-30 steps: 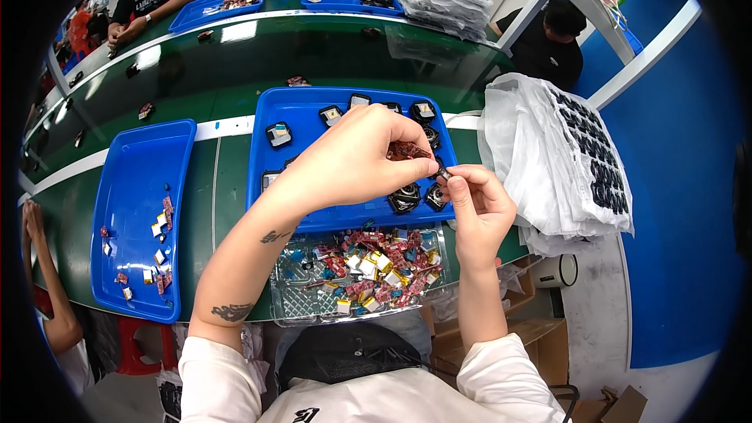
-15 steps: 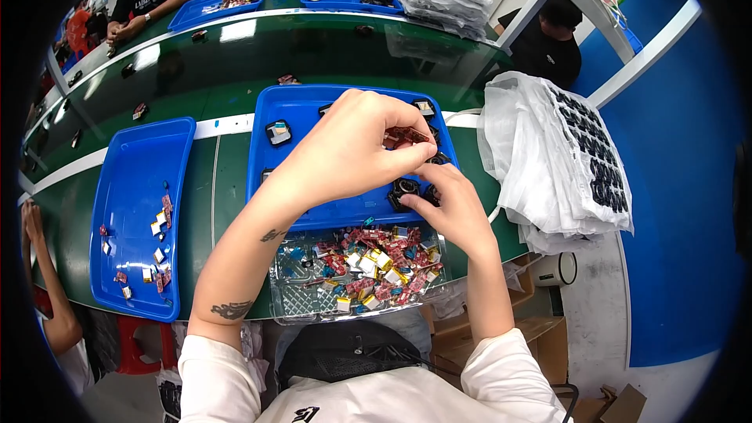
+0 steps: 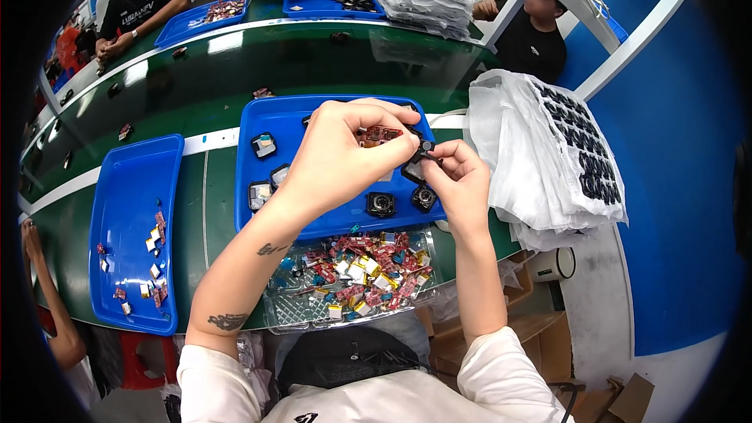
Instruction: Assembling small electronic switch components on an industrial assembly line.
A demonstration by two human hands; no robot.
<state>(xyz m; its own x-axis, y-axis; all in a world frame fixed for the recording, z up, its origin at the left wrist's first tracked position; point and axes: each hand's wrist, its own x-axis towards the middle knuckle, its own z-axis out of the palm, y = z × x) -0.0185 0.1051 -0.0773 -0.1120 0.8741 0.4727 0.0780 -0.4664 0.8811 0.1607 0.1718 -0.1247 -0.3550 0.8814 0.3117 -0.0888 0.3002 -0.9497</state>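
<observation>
Over the blue tray [image 3: 252,180], my left hand [image 3: 338,153] pinches a small red circuit board [image 3: 381,135] between thumb and fingers. Close beside it, my right hand [image 3: 460,182] grips a small black plastic case [image 3: 415,169], with a round dark part at its top. The board and the case are near each other; whether they touch is hidden by my fingers. On the tray below lie two black cases with round lens-like rings, one of them a black case [image 3: 381,204]. More cases with pale inserts, such as a black case [image 3: 264,145], lie at its left.
A clear plastic tray [image 3: 274,315] heaped with red boards and silver-yellow battery cells sits at the near edge. Left is another blue tray [image 3: 110,211] with a few boards. A stack of white sheets with black parts [image 3: 509,141] stands right. Co-workers sit across the green conveyor [image 3: 298,55].
My right hand has lifted a black case from the tray up beside my left hand. The left hand still holds the red board, now more in view. The whole view has shifted slightly.
</observation>
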